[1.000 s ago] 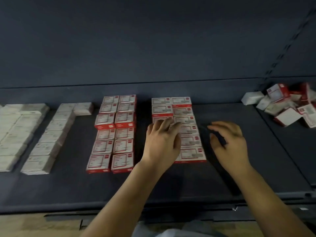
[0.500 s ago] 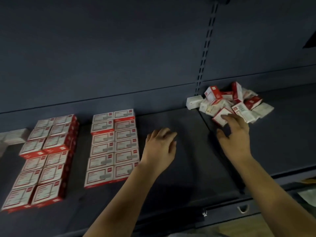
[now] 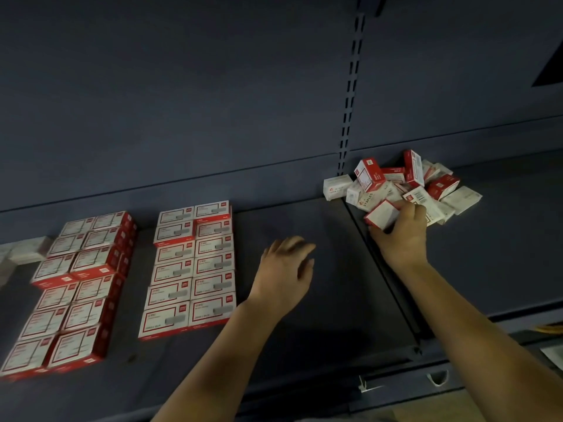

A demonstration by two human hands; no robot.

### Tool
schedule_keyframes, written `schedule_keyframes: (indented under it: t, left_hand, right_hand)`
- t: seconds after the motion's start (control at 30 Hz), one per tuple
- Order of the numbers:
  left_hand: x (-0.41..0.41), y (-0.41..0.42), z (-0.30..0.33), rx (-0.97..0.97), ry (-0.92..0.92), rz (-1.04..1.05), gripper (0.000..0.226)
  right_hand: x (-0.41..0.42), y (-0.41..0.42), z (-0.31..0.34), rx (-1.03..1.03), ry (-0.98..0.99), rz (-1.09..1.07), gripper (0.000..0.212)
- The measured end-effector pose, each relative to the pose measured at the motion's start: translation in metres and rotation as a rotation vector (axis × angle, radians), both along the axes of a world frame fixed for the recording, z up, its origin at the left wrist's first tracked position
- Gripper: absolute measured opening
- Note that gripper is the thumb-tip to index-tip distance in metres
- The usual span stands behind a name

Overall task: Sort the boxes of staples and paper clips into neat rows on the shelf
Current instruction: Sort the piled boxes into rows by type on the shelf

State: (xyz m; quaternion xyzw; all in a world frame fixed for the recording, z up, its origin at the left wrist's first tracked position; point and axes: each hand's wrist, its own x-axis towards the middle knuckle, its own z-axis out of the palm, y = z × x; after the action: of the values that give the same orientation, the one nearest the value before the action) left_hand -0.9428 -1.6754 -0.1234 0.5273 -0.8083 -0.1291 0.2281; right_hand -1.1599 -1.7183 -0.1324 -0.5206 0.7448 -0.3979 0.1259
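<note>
- Right hand (image 3: 402, 236) grips one red-and-white box (image 3: 380, 215) at the loose pile's (image 3: 408, 185) near edge, probably easiest to lift free.
- Left hand (image 3: 286, 269) relaxed, holding nothing, hovering over bare shelf (image 3: 335, 300) beside the finished rows (image 3: 190, 266), likely marking the next slot.

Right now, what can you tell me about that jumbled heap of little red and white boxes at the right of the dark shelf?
The jumbled heap of small red and white cardboard boxes lies against the back wall of the dark blue metal shelf, just right of the slotted upright. The boxes lie at all angles, some on edge, some flat; one reads STAPLES. The right hand grips one white, red-edged box at the heap's near edge.
</note>
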Motion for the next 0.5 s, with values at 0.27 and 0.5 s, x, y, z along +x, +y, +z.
schedule_keyframes:
  t: [0.27,0.5]
  left_hand:
    - [-0.005,0.012,0.015,0.130,0.298,0.009,0.042]
    - [-0.012,0.015,0.022,0.126,0.439,-0.102,0.060]
  right_hand:
    - [0.035,0.050,0.015,0.054,-0.731,0.265,0.030]
    - [0.045,0.072,0.039,0.248,-1.290,0.554,0.037]
